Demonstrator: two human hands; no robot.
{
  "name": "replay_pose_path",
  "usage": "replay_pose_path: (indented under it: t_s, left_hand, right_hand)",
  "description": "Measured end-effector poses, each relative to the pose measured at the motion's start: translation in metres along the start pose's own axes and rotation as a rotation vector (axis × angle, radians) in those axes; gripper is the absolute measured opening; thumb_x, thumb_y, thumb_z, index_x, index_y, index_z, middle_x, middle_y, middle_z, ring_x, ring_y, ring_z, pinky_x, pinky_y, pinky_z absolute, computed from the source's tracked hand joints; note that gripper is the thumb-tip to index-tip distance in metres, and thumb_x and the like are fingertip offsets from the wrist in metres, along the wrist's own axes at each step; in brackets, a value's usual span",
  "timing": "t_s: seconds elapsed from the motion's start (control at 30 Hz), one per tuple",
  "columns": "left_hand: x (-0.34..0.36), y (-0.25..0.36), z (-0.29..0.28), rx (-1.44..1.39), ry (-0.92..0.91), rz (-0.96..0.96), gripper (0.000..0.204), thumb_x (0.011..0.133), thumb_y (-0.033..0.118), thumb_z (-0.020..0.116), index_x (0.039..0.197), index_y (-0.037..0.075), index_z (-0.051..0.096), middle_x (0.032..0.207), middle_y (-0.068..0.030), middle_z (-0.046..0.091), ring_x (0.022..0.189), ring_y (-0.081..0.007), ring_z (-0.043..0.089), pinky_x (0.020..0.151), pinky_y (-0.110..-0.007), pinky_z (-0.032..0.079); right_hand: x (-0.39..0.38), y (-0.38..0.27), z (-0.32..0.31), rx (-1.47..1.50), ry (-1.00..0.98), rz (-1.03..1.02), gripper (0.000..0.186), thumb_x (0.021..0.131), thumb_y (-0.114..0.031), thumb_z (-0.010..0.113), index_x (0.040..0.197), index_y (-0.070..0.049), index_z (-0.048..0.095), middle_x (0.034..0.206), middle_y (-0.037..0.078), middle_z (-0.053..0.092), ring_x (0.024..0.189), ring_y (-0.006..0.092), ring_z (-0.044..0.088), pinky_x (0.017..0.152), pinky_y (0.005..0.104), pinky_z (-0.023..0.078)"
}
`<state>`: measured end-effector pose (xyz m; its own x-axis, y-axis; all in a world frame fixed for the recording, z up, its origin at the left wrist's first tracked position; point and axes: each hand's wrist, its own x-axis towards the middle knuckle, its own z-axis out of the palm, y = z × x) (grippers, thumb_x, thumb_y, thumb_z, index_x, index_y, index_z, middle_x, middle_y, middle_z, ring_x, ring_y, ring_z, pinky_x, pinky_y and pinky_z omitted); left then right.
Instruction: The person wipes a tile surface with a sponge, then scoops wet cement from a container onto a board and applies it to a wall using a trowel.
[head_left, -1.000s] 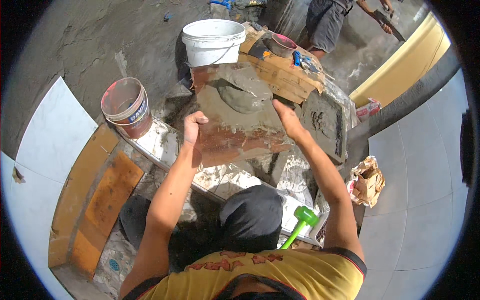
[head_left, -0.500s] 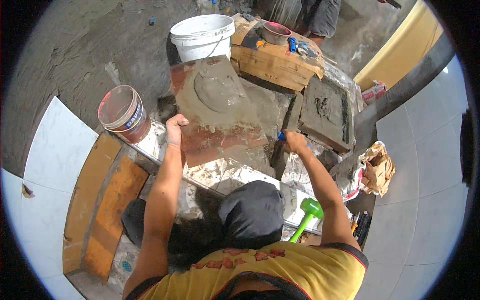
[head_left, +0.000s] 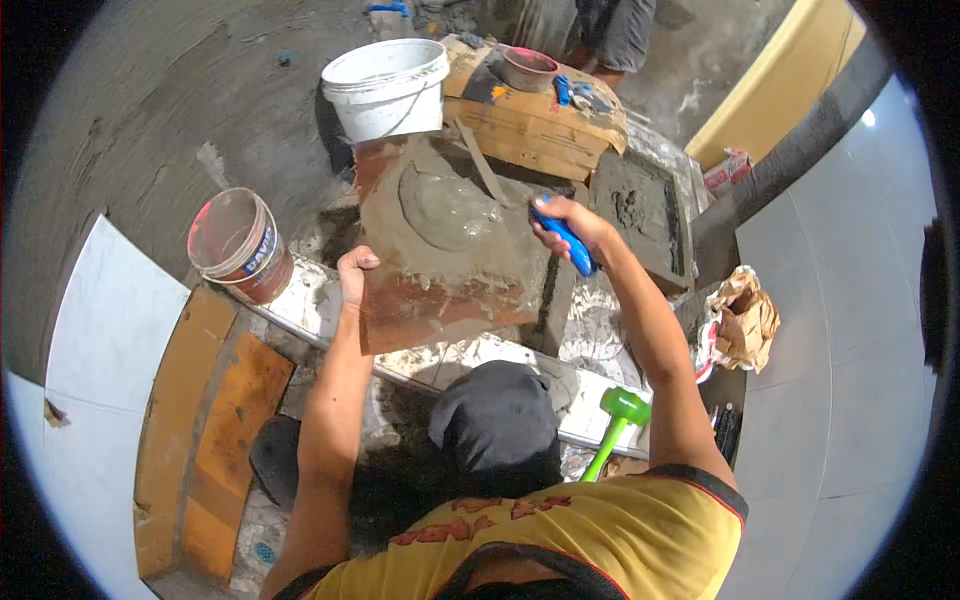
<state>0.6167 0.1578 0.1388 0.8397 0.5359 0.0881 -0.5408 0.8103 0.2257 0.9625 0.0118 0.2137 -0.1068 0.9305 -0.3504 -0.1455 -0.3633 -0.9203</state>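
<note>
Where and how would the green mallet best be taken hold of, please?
Its slim green handle, just below the thick head, seems best, approached from above: that stretch is uncovered and slants toward the yellow shirt, where its lower end disappears from sight. The right hand would likely need to put down the blue-handled tool first.

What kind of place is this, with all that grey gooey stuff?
Probably a building site, perhaps a room being fixed up: there's wet-looking grey mortar, a blue-handled tool and a green mallet.
</note>
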Motion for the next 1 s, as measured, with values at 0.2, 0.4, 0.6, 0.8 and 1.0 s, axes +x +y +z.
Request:
replay_pose_path:
  t_s: [0.2,0.4,0.6,0.8,1.0]
  left_hand:
    - [-0.009,0.025,-0.014,0.106,0.154,0.022,0.023,0.066,0.01,0.051,0.084,-0.001,0.062,0.09,-0.0157,0.066,0.08,-0.0316,0.066,0.08,-0.046,0.058]
    - [-0.012,0.03,-0.017,0.422,0.275,0.132,0.017,0.069,0.013,0.055,0.076,0.001,0.064,0.077,-0.0106,0.066,0.07,-0.0231,0.062,0.07,-0.037,0.053]
    - [-0.045,0.03,0.077,0.351,0.332,0.119,0.008,0.07,0.014,0.059,0.063,0.009,0.059,0.064,-0.0015,0.055,0.059,-0.0149,0.052,0.062,-0.031,0.046]
    - [-0.072,0.05,0.127,0.222,0.208,0.264,0.021,0.067,0.006,0.058,0.088,0.003,0.061,0.069,-0.0022,0.057,0.061,-0.0126,0.054,0.059,-0.028,0.046]
    - [-0.143,0.075,0.146,0.332,0.529,0.383,0.033,0.06,0.007,0.058,0.09,-0.002,0.067,0.08,-0.0107,0.066,0.072,-0.0243,0.064,0.071,-0.036,0.052]
  right_hand:
    - [-0.045,0.003,0.007,-0.178,0.069,0.2,0.04,0.096,-0.039,0.059,0.075,-0.005,0.055,0.052,0.001,0.047,0.039,0.0102,0.044,0.035,0.0259,0.036]
    - [-0.089,-0.056,0.031,-0.944,0.59,0.346,0.048,0.088,-0.049,0.065,0.098,-0.002,0.066,0.076,0.004,0.06,0.059,0.0119,0.054,0.051,0.0291,0.044]
    - [-0.074,-0.054,0.028,-0.695,0.816,-0.373,0.034,0.093,-0.036,0.067,0.1,-0.003,0.058,0.075,0.002,0.057,0.06,0.0121,0.056,0.053,0.0298,0.049]
    - [0.008,0.067,-0.017,-0.445,0.606,-0.341,0.041,0.099,-0.033,0.051,0.113,0.005,0.059,0.1,0.012,0.067,0.085,0.0202,0.063,0.076,0.0346,0.052]
    - [0.058,-0.019,0.063,-0.731,0.502,-0.445,0.033,0.095,-0.033,0.064,0.094,-0.002,0.053,0.067,-0.001,0.052,0.058,0.0142,0.047,0.056,0.0319,0.042]
